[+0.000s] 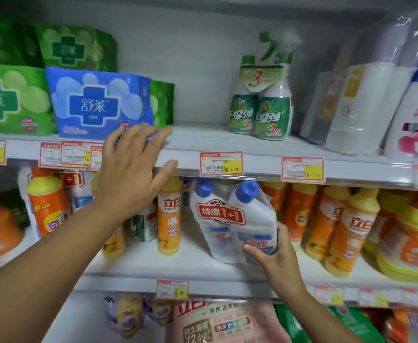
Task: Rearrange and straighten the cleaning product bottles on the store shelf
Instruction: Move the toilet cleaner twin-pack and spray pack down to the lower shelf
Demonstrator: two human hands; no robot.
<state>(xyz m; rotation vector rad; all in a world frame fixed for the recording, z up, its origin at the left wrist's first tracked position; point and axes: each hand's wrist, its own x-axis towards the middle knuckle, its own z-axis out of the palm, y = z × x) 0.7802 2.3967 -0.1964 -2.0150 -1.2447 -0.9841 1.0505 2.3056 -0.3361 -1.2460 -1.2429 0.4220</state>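
A white twin-pack of blue-capped cleaner bottles (230, 219) with a red "1+1" label leans left on the middle shelf (178, 266). My right hand (274, 253) grips its lower right corner. My left hand (133, 174) is spread open in front of the upper shelf edge (260, 167), holding nothing, just left of and above a slim orange dish-soap bottle (169, 219). Its fingertips reach the blue tissue pack (99, 102). More orange bottles (349, 226) stand to the right of the twin-pack.
The upper shelf carries green tissue packs (12, 100), a green-and-white spray twin-pack (265, 100) and white shampoo bottles (413, 115). Orange bottles (47, 206) fill the middle shelf's left. Large yellow jugs (408, 233) stand far right. Detergent bags (222, 323) lie on the bottom shelf.
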